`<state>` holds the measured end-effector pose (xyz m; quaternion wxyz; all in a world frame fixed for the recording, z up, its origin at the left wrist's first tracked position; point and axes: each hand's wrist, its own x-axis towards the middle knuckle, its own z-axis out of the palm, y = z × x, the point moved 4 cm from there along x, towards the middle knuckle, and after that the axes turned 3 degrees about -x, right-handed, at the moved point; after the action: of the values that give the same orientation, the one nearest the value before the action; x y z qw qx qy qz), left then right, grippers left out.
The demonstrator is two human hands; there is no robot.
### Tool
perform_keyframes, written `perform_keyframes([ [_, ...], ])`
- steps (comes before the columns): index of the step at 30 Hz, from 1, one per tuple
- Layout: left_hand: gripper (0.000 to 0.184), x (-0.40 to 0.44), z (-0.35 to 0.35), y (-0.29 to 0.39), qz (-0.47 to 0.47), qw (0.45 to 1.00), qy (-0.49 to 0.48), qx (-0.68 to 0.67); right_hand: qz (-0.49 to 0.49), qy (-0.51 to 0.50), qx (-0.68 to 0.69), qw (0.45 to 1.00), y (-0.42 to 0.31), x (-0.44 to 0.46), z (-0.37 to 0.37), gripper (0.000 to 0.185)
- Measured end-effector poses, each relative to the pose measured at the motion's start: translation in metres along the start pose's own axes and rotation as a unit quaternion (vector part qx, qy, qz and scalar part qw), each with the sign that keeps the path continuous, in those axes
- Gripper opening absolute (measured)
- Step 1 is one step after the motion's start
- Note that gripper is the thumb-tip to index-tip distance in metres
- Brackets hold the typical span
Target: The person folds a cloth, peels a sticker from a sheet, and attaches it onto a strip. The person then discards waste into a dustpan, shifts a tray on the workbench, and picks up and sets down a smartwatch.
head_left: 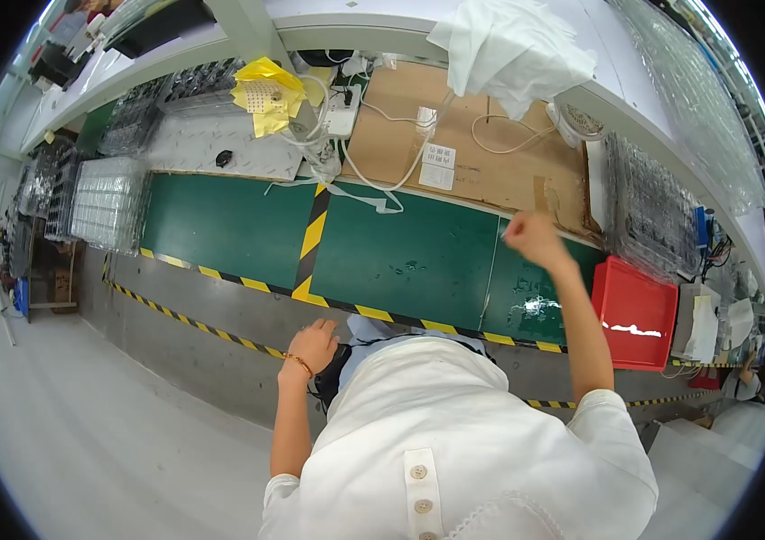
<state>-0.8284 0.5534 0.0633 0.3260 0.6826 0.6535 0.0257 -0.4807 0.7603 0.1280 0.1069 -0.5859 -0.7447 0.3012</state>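
Note:
My right hand [534, 239] is closed in a fist over the right part of the green tabletop [400, 243], near the front edge of the cardboard sheet [382, 135]. Its fingers hide whatever may be inside them. Below the fist, a pale thin line runs across the green surface, with wet patches beside it. My left hand [314, 346] is low at my left side, by a black item [334, 371] at my waist. Its fingers lie loosely extended, with nothing seen in them, and a bracelet circles the wrist.
A red tray [636, 315] stands at the right end. Stacked clear plastic trays [110, 202] are on the left, more [652, 207] on the right. A white cloth [513, 54] hangs from the shelf. A power strip [343, 112] and cables lie behind; striped tape marks the table edge.

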Motion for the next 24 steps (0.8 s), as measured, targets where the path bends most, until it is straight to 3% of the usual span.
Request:
perform_keyframes([
  [2, 0.026, -0.003, 0.001, -0.006, -0.006, 1.0, 0.003, -0.005, -0.005, -0.036, 0.015, 0.999, 0.032, 0.006, 0.059, 0.008],
  [9, 0.028, -0.047, 0.012, -0.036, -0.1, 0.987, 0.065, -0.111, -0.039, -0.184, 0.036, 0.981, 0.007, 0.072, 0.153, 0.015],
  [11, 0.028, -0.07, 0.024, -0.05, -0.146, 0.973, 0.116, -0.14, -0.074, -0.123, 0.092, 0.985, -0.008, 0.11, 0.168, 0.013],
  [15, 0.029, -0.129, 0.049, -0.065, -0.262, 0.922, 0.212, -0.192, -0.131, -0.025, -0.007, 0.991, -0.061, 0.19, 0.175, 0.012],
  [19, 0.029, -0.192, 0.098, -0.06, -0.381, 0.864, 0.247, -0.217, -0.161, 0.105, -0.021, 0.981, -0.093, 0.276, 0.183, 0.013],
  [24, 0.03, -0.259, 0.158, -0.024, -0.506, 0.752, 0.287, -0.311, -0.267, 0.199, -0.003, 0.943, -0.108, 0.345, 0.218, 0.012],
])
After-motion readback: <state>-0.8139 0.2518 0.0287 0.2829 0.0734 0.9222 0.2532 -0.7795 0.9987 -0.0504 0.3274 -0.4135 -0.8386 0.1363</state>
